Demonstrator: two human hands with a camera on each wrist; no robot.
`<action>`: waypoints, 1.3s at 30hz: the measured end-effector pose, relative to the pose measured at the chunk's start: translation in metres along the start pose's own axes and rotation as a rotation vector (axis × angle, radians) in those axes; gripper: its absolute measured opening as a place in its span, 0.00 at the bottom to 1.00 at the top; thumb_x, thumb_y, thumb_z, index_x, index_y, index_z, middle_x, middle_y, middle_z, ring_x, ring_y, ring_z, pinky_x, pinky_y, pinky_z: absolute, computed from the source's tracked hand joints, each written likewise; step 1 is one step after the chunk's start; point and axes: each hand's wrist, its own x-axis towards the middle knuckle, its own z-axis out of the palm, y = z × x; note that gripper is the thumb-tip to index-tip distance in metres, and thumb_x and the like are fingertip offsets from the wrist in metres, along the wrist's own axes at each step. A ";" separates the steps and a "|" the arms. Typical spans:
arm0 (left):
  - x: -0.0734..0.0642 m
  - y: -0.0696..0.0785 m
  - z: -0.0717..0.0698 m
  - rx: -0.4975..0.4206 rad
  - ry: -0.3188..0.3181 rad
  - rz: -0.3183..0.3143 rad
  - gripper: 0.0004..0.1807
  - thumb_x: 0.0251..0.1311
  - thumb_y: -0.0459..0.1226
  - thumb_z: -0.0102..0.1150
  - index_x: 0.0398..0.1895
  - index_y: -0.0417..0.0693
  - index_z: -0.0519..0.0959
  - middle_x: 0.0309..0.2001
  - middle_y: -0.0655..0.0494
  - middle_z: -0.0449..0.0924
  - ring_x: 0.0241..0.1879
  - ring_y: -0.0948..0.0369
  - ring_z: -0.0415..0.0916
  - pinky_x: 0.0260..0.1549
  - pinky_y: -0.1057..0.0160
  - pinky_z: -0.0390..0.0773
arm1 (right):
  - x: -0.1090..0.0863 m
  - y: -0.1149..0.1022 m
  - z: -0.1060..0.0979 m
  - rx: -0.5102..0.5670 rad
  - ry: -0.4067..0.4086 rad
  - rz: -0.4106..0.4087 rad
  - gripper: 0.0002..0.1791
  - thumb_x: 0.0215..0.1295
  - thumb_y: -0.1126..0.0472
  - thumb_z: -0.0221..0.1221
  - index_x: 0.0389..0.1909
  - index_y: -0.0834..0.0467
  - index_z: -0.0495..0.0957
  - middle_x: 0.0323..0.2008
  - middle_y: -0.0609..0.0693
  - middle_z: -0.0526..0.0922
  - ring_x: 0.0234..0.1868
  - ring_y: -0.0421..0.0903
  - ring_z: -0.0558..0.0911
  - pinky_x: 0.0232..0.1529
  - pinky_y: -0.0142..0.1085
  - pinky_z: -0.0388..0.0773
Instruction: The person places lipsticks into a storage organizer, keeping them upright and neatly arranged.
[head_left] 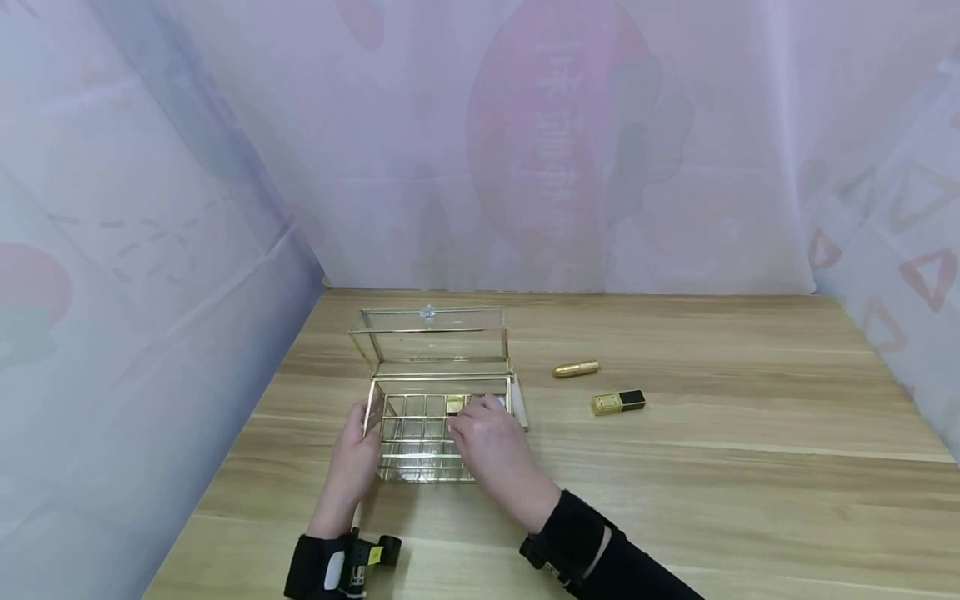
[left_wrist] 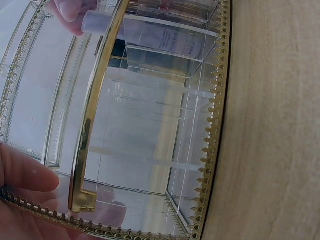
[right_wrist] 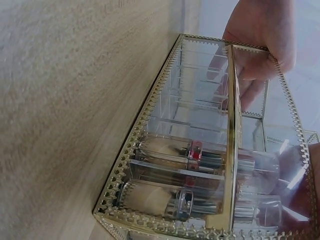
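A glass box with gold edging (head_left: 427, 481) stands on the table with its hinged lid (head_left: 442, 343) tipped back. Inside are clear dividers. My left hand (head_left: 356, 458) grips the box's left wall, thumb and fingers on both sides of the glass. Over the box's right part is my right hand (head_left: 491, 442). Its fingertips pinch the top of a pale cosmetic tube with small print (left_wrist: 170, 40), which reaches down into a compartment. Two clear-capped cosmetic tubes, one at the end (right_wrist: 145, 200) and one beside it (right_wrist: 162, 150), stand in neighbouring compartments, seen through the glass.
To the right of the box lie a gold bullet-shaped lipstick (head_left: 576, 369) and a gold-and-black lipstick (head_left: 618, 402). A gold-topped item (head_left: 454, 405) sits in a rear compartment. A flat white piece (head_left: 521, 408) is against the box's right side. Printed cloth (head_left: 420, 233) hangs behind the table.
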 end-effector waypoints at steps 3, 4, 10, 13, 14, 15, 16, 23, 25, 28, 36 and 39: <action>0.000 0.000 0.000 -0.008 -0.003 0.005 0.25 0.62 0.24 0.35 0.64 0.35 0.60 0.68 0.35 0.59 0.66 0.43 0.53 0.65 0.37 0.50 | -0.001 0.001 0.000 0.026 0.009 0.005 0.05 0.55 0.64 0.65 0.31 0.58 0.87 0.32 0.47 0.88 0.39 0.44 0.78 0.44 0.35 0.79; 0.000 0.000 0.000 -0.010 -0.003 0.007 0.25 0.62 0.24 0.35 0.64 0.35 0.60 0.68 0.35 0.59 0.66 0.43 0.53 0.65 0.37 0.50 | -0.002 0.001 -0.001 0.039 0.013 0.012 0.05 0.55 0.64 0.64 0.32 0.58 0.87 0.32 0.48 0.88 0.39 0.44 0.78 0.44 0.35 0.78; 0.000 0.000 0.001 -0.018 0.004 0.013 0.25 0.61 0.23 0.35 0.63 0.34 0.61 0.68 0.35 0.60 0.65 0.43 0.54 0.65 0.38 0.51 | -0.005 0.005 -0.005 0.228 0.061 0.052 0.06 0.55 0.66 0.64 0.33 0.58 0.87 0.34 0.47 0.88 0.41 0.43 0.78 0.46 0.36 0.79; 0.000 0.000 0.002 -0.024 0.004 0.011 0.25 0.61 0.23 0.35 0.64 0.34 0.61 0.68 0.35 0.60 0.65 0.43 0.55 0.65 0.38 0.50 | -0.008 0.009 -0.012 0.369 0.089 0.083 0.07 0.53 0.69 0.65 0.33 0.58 0.86 0.35 0.48 0.88 0.42 0.41 0.78 0.47 0.38 0.80; 0.000 0.000 0.002 -0.026 0.004 0.013 0.25 0.62 0.23 0.35 0.64 0.34 0.61 0.68 0.35 0.60 0.65 0.44 0.55 0.66 0.38 0.50 | -0.009 0.011 -0.015 0.416 0.100 0.099 0.08 0.52 0.70 0.65 0.33 0.58 0.87 0.35 0.48 0.88 0.42 0.41 0.79 0.48 0.40 0.80; 0.000 0.000 0.002 -0.026 0.003 0.012 0.25 0.62 0.23 0.35 0.64 0.34 0.60 0.68 0.35 0.60 0.65 0.44 0.55 0.66 0.38 0.50 | -0.010 0.013 -0.017 0.460 0.111 0.119 0.08 0.52 0.70 0.65 0.33 0.58 0.86 0.36 0.49 0.88 0.42 0.40 0.79 0.48 0.41 0.80; 0.000 0.000 0.002 -0.027 0.002 0.013 0.25 0.62 0.23 0.35 0.64 0.34 0.60 0.68 0.35 0.60 0.65 0.44 0.54 0.66 0.38 0.50 | -0.011 0.015 -0.020 0.505 0.125 0.145 0.09 0.51 0.71 0.65 0.34 0.58 0.86 0.36 0.50 0.88 0.42 0.40 0.79 0.48 0.41 0.80; 0.000 0.000 0.001 -0.020 0.003 0.011 0.25 0.61 0.23 0.35 0.64 0.35 0.61 0.68 0.35 0.60 0.66 0.43 0.54 0.65 0.37 0.50 | -0.018 0.037 -0.035 0.748 0.203 0.448 0.09 0.59 0.68 0.61 0.41 0.62 0.83 0.37 0.56 0.87 0.35 0.44 0.81 0.36 0.36 0.84; -0.001 0.000 0.001 -0.018 -0.001 0.008 0.25 0.62 0.24 0.35 0.65 0.36 0.60 0.68 0.36 0.59 0.66 0.43 0.54 0.65 0.37 0.50 | -0.020 0.045 -0.039 0.743 0.198 0.519 0.10 0.60 0.66 0.61 0.42 0.62 0.82 0.37 0.56 0.87 0.35 0.44 0.80 0.37 0.35 0.82; -0.002 -0.001 0.000 -0.019 -0.007 0.002 0.26 0.62 0.24 0.35 0.65 0.37 0.60 0.68 0.36 0.59 0.66 0.44 0.53 0.65 0.37 0.50 | -0.025 0.061 -0.045 0.714 0.177 0.568 0.12 0.59 0.66 0.62 0.44 0.62 0.81 0.39 0.56 0.86 0.38 0.45 0.79 0.40 0.40 0.81; -0.003 0.001 -0.001 -0.023 -0.010 -0.002 0.26 0.62 0.24 0.35 0.65 0.35 0.59 0.68 0.34 0.59 0.66 0.42 0.53 0.64 0.35 0.50 | -0.042 0.106 -0.057 0.517 0.105 0.615 0.13 0.58 0.64 0.63 0.45 0.60 0.83 0.42 0.54 0.85 0.44 0.47 0.77 0.43 0.46 0.78; -0.003 0.000 0.000 -0.015 -0.005 -0.001 0.25 0.62 0.24 0.35 0.65 0.35 0.59 0.68 0.35 0.59 0.66 0.42 0.53 0.64 0.36 0.50 | -0.049 0.122 -0.062 0.474 0.090 0.641 0.13 0.59 0.66 0.62 0.46 0.61 0.83 0.45 0.58 0.84 0.45 0.51 0.78 0.43 0.49 0.78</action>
